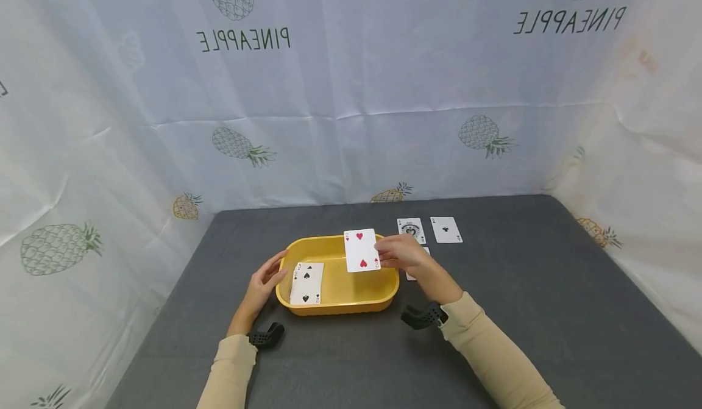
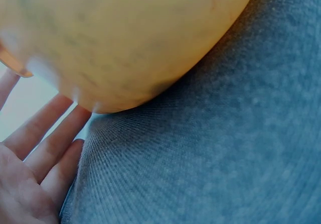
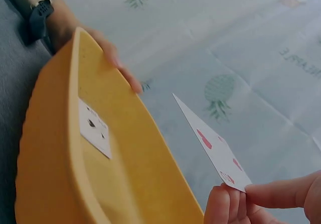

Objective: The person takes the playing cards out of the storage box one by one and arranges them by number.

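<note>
The right hand (image 1: 403,254) pinches the two of hearts (image 1: 362,252) between thumb and fingers, holding it above the yellow plastic tub (image 1: 341,308). The left hand (image 1: 261,288), its fingers extended, touches the tub's left end. Inside, at that end, the two of spades (image 1: 307,287) lies face up. Beyond the right hand, the ace of clubs (image 1: 446,234) lies on the grey worktop (image 1: 351,366) beside an ornate black ace (image 1: 411,230).

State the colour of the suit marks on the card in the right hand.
Red hearts mark the card, clearest in the head view.
</note>
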`<state>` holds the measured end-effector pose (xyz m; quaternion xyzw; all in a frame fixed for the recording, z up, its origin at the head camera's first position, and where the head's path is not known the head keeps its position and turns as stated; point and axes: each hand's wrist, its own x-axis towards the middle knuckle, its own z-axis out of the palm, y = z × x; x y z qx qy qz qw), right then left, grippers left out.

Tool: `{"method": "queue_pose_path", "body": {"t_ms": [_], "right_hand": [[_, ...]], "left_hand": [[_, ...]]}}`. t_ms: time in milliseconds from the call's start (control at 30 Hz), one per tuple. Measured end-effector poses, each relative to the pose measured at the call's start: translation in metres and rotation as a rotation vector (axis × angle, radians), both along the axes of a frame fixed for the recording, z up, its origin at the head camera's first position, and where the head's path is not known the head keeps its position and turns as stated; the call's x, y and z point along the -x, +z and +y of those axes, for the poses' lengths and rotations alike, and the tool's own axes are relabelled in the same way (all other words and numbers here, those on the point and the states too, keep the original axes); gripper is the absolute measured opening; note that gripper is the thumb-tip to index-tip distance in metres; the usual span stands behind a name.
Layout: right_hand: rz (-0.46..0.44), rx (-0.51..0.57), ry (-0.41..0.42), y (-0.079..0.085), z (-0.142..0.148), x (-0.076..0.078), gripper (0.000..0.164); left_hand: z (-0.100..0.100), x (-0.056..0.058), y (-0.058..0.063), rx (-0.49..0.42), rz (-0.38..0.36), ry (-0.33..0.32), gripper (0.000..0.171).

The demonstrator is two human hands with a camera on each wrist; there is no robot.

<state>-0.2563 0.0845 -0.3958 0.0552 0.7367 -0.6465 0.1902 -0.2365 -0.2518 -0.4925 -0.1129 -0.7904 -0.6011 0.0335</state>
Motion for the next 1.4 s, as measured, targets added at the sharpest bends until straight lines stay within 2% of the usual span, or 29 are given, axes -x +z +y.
{"method": "queue_pose_path", "body": {"t_ms": [200, 367, 567, 833, 933, 1100, 1333, 1400], "right_hand": [[0.035, -0.036, -0.018, -0.004, 0.031, 0.001, 0.042], [0.052, -0.073, -0.002, -0.005, 0.055, -0.003, 0.039], [0.063, -0.016, -0.025, -0.01, 0.076, 0.001, 0.045], [0.026, 0.024, -0.075, -0.019, 0.11, 0.003, 0.051], [0.007, 0.041, -0.086, -0.023, 0.12, 0.005, 0.045], [-0.024, 0.072, -0.103, -0.031, 0.135, 0.006, 0.022], [-0.064, 0.025, -0.119, -0.039, 0.155, 0.006, 0.024], [-0.067, 0.006, -0.123, -0.043, 0.162, 0.007, 0.019]], "left_hand": [[0.0, 0.0, 0.0, 0.0, 0.002, 0.004, 0.049], [0.0, 0.0, 0.0, -0.005, 0.01, 0.003, 0.049], [0.001, -0.001, 0.0, 0.014, -0.006, 0.015, 0.049], [0.001, -0.001, 0.001, 0.012, -0.015, 0.024, 0.048], [0.001, -0.002, 0.001, 0.018, -0.016, 0.028, 0.048], [0.002, -0.001, 0.001, 0.025, -0.034, 0.037, 0.049], [0.001, -0.001, 0.0, 0.032, -0.022, 0.042, 0.049], [0.002, -0.001, 0.0, 0.032, -0.015, 0.048, 0.049]]}}
